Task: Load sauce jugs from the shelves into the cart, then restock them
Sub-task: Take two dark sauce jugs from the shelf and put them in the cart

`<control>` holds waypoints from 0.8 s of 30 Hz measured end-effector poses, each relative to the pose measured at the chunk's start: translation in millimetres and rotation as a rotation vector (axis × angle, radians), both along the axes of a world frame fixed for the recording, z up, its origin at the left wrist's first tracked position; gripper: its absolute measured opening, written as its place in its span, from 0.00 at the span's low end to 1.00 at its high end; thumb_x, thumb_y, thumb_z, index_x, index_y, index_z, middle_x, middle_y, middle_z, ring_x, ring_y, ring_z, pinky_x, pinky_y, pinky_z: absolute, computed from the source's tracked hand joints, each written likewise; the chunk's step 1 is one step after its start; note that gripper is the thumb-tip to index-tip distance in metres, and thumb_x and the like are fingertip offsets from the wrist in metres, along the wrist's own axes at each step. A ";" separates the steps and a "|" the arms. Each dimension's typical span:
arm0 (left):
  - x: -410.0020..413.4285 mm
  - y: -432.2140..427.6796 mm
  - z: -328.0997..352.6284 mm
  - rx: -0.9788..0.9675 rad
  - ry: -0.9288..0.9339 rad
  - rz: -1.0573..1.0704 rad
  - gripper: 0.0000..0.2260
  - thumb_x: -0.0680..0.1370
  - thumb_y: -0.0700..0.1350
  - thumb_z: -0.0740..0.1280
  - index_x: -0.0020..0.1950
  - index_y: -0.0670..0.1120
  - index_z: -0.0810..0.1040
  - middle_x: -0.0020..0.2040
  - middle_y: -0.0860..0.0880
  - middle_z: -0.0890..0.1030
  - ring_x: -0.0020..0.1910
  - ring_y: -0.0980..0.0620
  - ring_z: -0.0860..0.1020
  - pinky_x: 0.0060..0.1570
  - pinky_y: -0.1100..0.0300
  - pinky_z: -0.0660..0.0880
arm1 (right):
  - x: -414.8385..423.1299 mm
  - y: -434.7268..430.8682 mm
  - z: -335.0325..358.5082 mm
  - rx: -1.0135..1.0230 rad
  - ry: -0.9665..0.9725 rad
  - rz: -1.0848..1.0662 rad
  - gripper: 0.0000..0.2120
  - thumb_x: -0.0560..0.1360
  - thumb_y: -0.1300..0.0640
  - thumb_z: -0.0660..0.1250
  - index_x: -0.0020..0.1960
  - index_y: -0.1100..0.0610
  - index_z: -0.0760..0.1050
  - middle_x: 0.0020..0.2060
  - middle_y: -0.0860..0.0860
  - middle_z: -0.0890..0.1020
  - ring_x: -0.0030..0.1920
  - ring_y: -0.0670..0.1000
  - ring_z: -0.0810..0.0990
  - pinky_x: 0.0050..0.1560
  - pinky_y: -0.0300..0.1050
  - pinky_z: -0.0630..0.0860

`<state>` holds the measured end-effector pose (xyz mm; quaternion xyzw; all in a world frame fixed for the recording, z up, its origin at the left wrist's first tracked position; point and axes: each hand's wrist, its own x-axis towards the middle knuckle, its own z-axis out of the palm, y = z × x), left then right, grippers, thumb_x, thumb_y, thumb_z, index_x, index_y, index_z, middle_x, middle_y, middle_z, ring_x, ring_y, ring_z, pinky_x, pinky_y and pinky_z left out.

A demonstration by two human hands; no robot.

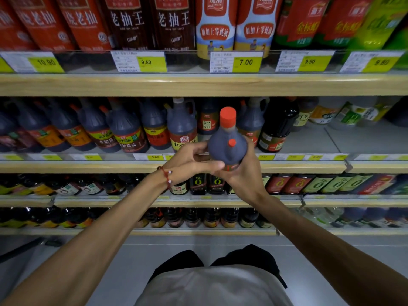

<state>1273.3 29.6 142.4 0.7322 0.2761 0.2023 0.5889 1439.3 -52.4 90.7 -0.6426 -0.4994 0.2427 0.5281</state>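
A dark sauce jug (227,144) with a red cap is held upright in front of the second shelf (88,167), at the middle of the head view. My right hand (245,173) wraps round its lower body from the right and below. My left hand (192,160) grips its left side, thumb across the front near the base. A row of similar dark jugs (123,129) with orange and yellow labels stands on that shelf behind my hands. No cart is in view.
The top shelf (198,85) carries large red, dark, blue and green bottles above yellow price tags. Two lower shelves hold small dark bottles (198,184). White vinegar bottles (353,113) stand at the right of the second shelf. Grey floor lies below.
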 end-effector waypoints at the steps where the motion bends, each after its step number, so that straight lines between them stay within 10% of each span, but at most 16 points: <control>1: 0.8 -1.6 0.4 0.035 -0.002 0.024 0.23 0.74 0.41 0.76 0.68 0.43 0.76 0.62 0.52 0.83 0.63 0.56 0.80 0.62 0.62 0.75 | 1.8 0.4 -0.2 -0.016 0.017 0.047 0.52 0.64 0.47 0.85 0.77 0.50 0.58 0.70 0.48 0.76 0.67 0.50 0.79 0.63 0.57 0.80; 7: 2.1 2.9 -7.0 0.197 -0.030 0.111 0.26 0.73 0.44 0.77 0.69 0.46 0.75 0.63 0.56 0.81 0.65 0.59 0.77 0.66 0.60 0.73 | 22.1 1.3 11.1 -0.083 -0.142 0.300 0.45 0.78 0.66 0.72 0.82 0.59 0.43 0.78 0.53 0.63 0.75 0.38 0.66 0.73 0.39 0.70; 10: 3.8 3.7 -6.9 0.247 -0.055 0.144 0.31 0.73 0.43 0.77 0.74 0.45 0.70 0.66 0.56 0.79 0.67 0.60 0.76 0.68 0.60 0.72 | 26.9 9.7 12.9 -0.035 -0.342 0.187 0.45 0.77 0.56 0.76 0.83 0.57 0.49 0.81 0.55 0.58 0.81 0.53 0.59 0.79 0.56 0.63; 16: 9.9 20.8 -16.2 0.309 -0.067 0.204 0.36 0.73 0.48 0.76 0.78 0.49 0.64 0.72 0.54 0.74 0.73 0.56 0.70 0.73 0.50 0.69 | 12.6 28.8 0.3 0.164 -0.313 -0.099 0.35 0.75 0.60 0.77 0.78 0.56 0.66 0.66 0.54 0.72 0.64 0.55 0.76 0.58 0.57 0.80; 24: 18.4 46.5 -43.4 0.470 -0.021 0.320 0.36 0.74 0.44 0.77 0.78 0.46 0.65 0.64 0.46 0.70 0.65 0.56 0.75 0.69 0.65 0.69 | 5.4 62.7 -22.5 0.223 -0.266 -0.185 0.33 0.75 0.67 0.74 0.77 0.59 0.67 0.66 0.55 0.73 0.64 0.48 0.73 0.61 0.35 0.72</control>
